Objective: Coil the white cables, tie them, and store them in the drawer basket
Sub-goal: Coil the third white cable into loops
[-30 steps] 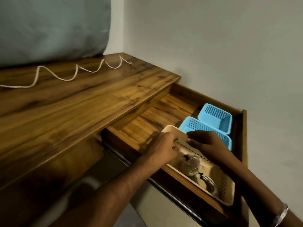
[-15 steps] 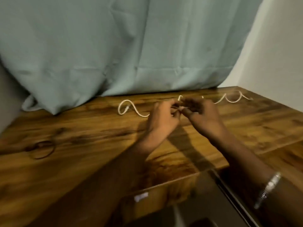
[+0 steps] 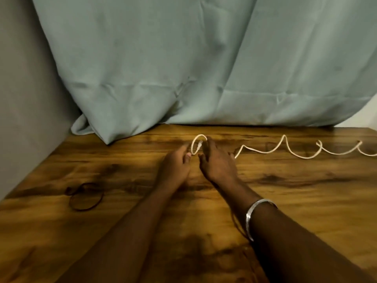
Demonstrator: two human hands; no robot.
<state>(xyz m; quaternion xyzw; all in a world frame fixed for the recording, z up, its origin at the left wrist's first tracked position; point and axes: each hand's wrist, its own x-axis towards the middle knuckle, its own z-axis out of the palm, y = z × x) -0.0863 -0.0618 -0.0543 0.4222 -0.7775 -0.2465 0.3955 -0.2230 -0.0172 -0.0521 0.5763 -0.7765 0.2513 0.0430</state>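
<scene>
Our left hand (image 3: 177,166) pinches the white cable (image 3: 285,149) at its first loop, our right hand (image 3: 217,162) lies relaxed beside; coiling barely begun, tying and storing remain.

Along the far edge of the wooden desk (image 3: 285,201) a hanging teal curtain (image 3: 183,68) closes off any reach beyond, its hem spilling onto the wood at far left. The white cable (image 3: 295,154) snakes across the far right. A dark loop, perhaps a band (image 3: 85,198), lies near left. A grey wall (image 3: 24,99) bounds the left side. Bare wood spreads near and right.
</scene>
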